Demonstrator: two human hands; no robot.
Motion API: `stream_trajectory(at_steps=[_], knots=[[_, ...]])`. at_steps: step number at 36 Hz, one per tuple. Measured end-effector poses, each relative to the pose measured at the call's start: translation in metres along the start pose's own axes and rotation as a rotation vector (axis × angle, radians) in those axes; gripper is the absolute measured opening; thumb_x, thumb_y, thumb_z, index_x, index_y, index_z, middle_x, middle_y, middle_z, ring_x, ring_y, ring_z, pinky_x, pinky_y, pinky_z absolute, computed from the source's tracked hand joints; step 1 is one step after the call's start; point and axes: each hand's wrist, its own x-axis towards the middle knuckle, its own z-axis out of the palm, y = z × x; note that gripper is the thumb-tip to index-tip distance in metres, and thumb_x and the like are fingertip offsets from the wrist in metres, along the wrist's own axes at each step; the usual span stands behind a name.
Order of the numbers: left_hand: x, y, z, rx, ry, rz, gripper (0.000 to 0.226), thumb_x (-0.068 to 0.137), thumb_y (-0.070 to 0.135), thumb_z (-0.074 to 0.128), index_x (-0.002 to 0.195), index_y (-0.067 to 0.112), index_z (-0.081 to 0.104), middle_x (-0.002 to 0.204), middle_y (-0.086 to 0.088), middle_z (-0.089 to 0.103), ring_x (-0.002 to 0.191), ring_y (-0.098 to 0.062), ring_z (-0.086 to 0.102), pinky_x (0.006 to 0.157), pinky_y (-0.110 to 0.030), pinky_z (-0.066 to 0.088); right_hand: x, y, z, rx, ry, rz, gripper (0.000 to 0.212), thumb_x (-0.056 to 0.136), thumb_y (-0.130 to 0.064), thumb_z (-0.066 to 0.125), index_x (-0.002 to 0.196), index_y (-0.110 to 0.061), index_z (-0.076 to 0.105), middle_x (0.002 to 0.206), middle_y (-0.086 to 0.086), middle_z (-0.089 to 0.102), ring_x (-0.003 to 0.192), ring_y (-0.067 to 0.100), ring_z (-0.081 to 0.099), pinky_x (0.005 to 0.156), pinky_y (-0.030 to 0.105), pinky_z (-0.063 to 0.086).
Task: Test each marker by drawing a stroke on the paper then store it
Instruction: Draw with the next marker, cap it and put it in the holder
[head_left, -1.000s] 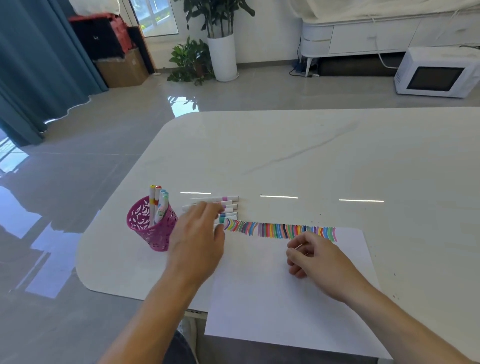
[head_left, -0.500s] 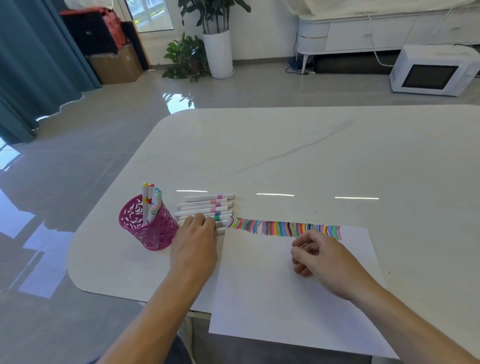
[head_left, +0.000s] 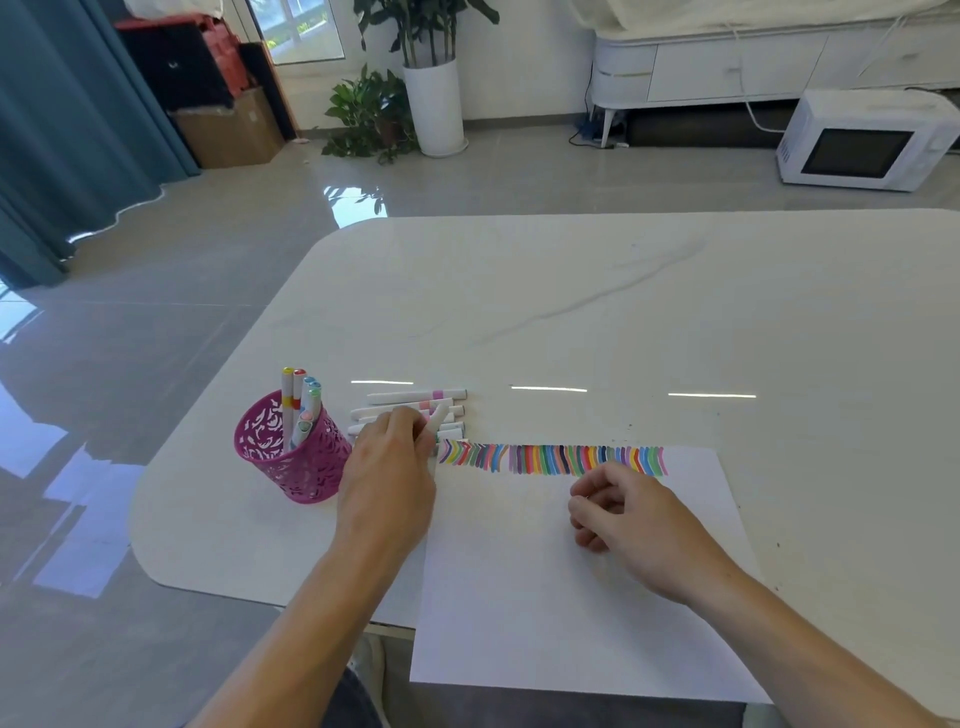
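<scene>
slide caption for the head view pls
Left hand pinches a marker over the row beside the pink holder; right hand rests on the paper.

Left grip (head_left: 387, 478) pinches a marker (head_left: 438, 420); right grip (head_left: 626, 514) loosely curled.

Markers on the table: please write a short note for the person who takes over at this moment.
Left hand: grip on one white marker, tilted up over the loose markers.
Right hand: holds nothing, fingers loosely curled, resting on the paper.
Things: the loose markers lie on the table between the pink cup and the paper's top left corner. Several markers stand in the cup.
Done: coloured strokes run along the paper's top edge.
Left: probably test the held marker, store it in the cup, then the loose ones.
</scene>
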Motion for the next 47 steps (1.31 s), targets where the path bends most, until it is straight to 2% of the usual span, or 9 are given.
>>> stream_trajectory(at_steps=[7,14,21,24,28,32,37,40,47], knots=[[-0.003,0.019,-0.005,-0.365,-0.039,0.000,0.017,0.101,0.022,0.056,0.115,0.028,0.061,0.094,0.016,0.064,0.089,-0.002,0.060,0.073,-0.024,0.049,0.000,-0.002,0.007,0.007,0.001,-0.044,0.003,0.097,-0.024,0.067,0.095,-0.026,0.065,0.083,-0.003,0.075,0.076,0.011,0.074,0.086,0.042,0.061],[-0.009,0.036,0.000,-0.657,-0.180,0.003,0.042,0.100,0.017,0.058,0.135,0.038,0.054,0.093,0.010,0.063,0.084,-0.009,0.061,0.077,-0.024,0.053,-0.001,-0.004,0.010,0.059,0.033,-0.103,0.002,0.097,-0.024,0.067,0.096,-0.026,0.066,0.087,-0.006,0.075,0.079,0.008,0.073,0.086,0.039,0.061],[-0.016,0.058,0.006,-0.869,-0.288,-0.069,0.034,0.093,0.002,0.064,0.116,0.027,0.061,0.096,-0.007,0.065,0.078,-0.017,0.073,0.075,-0.029,0.060,-0.002,-0.009,0.006,0.129,0.076,-0.233,0.012,0.097,-0.037,0.068,0.107,-0.032,0.069,0.100,-0.016,0.074,0.097,-0.002,0.070,0.084,0.017,0.055],[-0.019,0.065,0.009,-0.899,-0.316,-0.071,0.026,0.093,0.000,0.063,0.111,0.018,0.059,0.089,-0.009,0.071,0.078,-0.018,0.075,0.073,-0.025,0.059,-0.004,-0.010,0.003,0.119,0.046,-0.242,0.015,0.096,-0.042,0.068,0.109,-0.034,0.066,0.095,-0.009,0.076,0.091,0.004,0.072,0.080,0.021,0.056],[-0.022,0.070,0.014,-0.846,-0.359,-0.040,0.017,0.094,0.003,0.063,0.102,0.017,0.060,0.081,-0.002,0.074,0.076,-0.016,0.074,0.072,-0.022,0.056,-0.005,-0.007,-0.003,0.056,0.045,-0.256,0.015,0.095,-0.052,0.064,0.102,-0.038,0.064,0.085,0.000,0.073,0.077,0.018,0.070,0.076,0.037,0.056],[-0.021,0.067,0.022,-0.625,-0.397,0.073,0.011,0.096,0.016,0.064,0.096,0.026,0.059,0.080,0.003,0.072,0.075,-0.012,0.071,0.075,-0.035,0.058,-0.004,0.004,-0.015,-0.115,0.090,-0.290,0.019,0.096,-0.053,0.061,0.103,-0.035,0.063,0.072,-0.006,0.062,0.061,0.008,0.055,0.057,0.020,0.042],[-0.020,0.069,0.026,-0.286,-0.488,0.372,0.011,0.101,0.027,0.053,0.104,0.027,0.064,0.084,0.010,0.066,0.078,-0.006,0.062,0.073,-0.027,0.050,-0.007,0.018,-0.025,-0.590,0.243,-0.520,0.034,0.099,-0.059,0.042,0.102,-0.034,0.065,0.084,-0.018,0.062,0.075,0.008,0.059,0.066,0.024,0.046],[-0.022,0.072,0.030,-0.200,-0.503,0.476,0.023,0.104,0.029,0.045,0.110,0.022,0.066,0.093,0.008,0.064,0.078,-0.007,0.055,0.072,-0.020,0.045,-0.007,0.028,-0.028,-0.662,0.282,-0.557,0.027,0.100,-0.054,0.053,0.098,-0.031,0.068,0.085,-0.018,0.066,0.072,0.007,0.061,0.061,0.022,0.046],[-0.023,0.079,0.035,-0.157,-0.465,0.510,0.020,0.102,0.019,0.049,0.095,0.018,0.068,0.085,0.005,0.065,0.071,-0.011,0.057,0.067,-0.030,0.048,-0.008,0.035,-0.030,-0.692,0.305,-0.548,0.043,0.100,-0.064,0.036,0.079,-0.031,0.055,0.068,-0.017,0.053,0.055,0.008,0.042,0.048,0.012,0.020]])
